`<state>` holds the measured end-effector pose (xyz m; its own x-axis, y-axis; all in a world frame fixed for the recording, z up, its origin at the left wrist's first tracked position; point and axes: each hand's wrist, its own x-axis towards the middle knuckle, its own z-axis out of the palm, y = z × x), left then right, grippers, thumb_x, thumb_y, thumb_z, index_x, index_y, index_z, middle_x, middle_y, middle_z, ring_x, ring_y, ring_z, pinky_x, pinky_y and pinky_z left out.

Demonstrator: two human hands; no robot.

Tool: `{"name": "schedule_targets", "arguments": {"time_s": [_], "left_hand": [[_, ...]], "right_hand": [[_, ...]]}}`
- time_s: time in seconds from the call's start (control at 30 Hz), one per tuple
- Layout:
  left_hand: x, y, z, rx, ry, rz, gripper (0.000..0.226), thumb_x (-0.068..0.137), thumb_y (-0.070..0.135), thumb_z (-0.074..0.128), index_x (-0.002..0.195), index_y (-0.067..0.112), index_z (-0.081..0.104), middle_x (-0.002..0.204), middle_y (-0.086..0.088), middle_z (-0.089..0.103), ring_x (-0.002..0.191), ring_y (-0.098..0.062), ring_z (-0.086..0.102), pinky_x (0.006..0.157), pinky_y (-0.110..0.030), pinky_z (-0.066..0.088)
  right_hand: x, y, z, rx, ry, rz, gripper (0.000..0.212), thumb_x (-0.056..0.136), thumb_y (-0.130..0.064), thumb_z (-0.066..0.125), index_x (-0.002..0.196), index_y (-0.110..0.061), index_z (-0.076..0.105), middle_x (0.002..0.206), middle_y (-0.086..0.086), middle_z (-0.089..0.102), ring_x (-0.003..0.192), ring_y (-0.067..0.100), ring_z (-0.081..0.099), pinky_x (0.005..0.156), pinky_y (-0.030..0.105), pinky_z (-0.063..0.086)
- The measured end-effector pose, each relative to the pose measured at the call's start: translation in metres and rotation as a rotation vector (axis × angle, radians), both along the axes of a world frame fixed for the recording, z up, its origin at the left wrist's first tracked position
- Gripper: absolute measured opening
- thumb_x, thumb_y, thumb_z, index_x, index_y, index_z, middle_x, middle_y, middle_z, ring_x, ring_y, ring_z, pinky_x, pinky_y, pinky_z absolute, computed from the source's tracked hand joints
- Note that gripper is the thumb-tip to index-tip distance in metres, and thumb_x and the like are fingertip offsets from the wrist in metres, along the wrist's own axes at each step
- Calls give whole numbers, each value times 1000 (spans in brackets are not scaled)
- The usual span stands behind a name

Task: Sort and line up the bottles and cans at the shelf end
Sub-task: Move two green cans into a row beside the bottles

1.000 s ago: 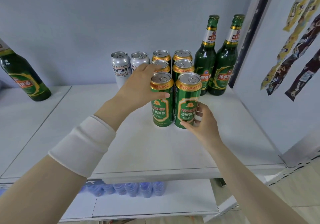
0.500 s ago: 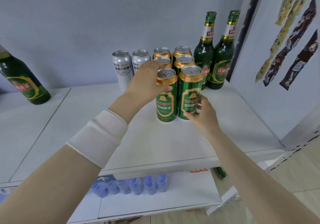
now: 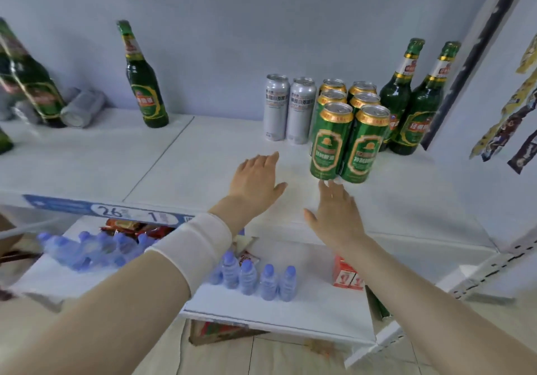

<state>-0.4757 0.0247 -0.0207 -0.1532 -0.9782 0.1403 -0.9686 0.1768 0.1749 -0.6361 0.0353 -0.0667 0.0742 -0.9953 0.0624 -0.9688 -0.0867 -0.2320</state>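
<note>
1. At the far left of the shelf (image 3: 174, 156), leaning green bottles (image 3: 26, 84) are being recorded, blurred, with toppled silver cans (image 3: 82, 108) lying just beside them. This group is being judged unsorted.
2. A lone green bottle (image 3: 145, 84) is being noted upright against the back wall, well apart from the shelf end. It is being counted as work left.
3. The left hand (image 3: 255, 177) is being held flat over bare shelf, fingers straight and close together, with nothing gripped. It is near the cans but apart from them.
4. Two upright silver cans (image 3: 287, 108) are being observed side by side at the back wall, just beside the green block. They are being judged placed.
5. Six green cans (image 3: 347, 142) are being observed in two files of three, the front pair touching. This block is being judged lined up.
6. The right hand (image 3: 337, 215) is being held open, fingers straight and slightly spread, with nothing held. Its fingertips (image 3: 329, 185) are being seen just below the front pair's bases; contact cannot be told.
7. Two end bottles (image 3: 409, 101) are being recorded upright, side by side, between the green cans and the shelf's end upright. They are being judged in place, so the left-hand items are being taken as the remainder.
</note>
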Motion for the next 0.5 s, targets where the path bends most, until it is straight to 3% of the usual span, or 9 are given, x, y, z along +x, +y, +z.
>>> {"name": "schedule_targets", "arguments": {"time_s": [0.2,0.5], "left_hand": [[81,47,2,91,-117,137,61,92,38,44,143,12,23,145,-11,37,135,-28,33,114,-41,18],[268,101,22,32,-85,368,57,92,39,46,140,13,29,139,-11,43,129,-30,40,108,-40,26]], "right_hand": [[77,10,29,12,110,191,64,95,-37,41,146,-9,14,155,13,13,144,32,9,117,47,14],[287,21,56,-65,124,444,59,93,-39,43,140,-9,27,148,12,29,139,31,22,114,47,22]]}}
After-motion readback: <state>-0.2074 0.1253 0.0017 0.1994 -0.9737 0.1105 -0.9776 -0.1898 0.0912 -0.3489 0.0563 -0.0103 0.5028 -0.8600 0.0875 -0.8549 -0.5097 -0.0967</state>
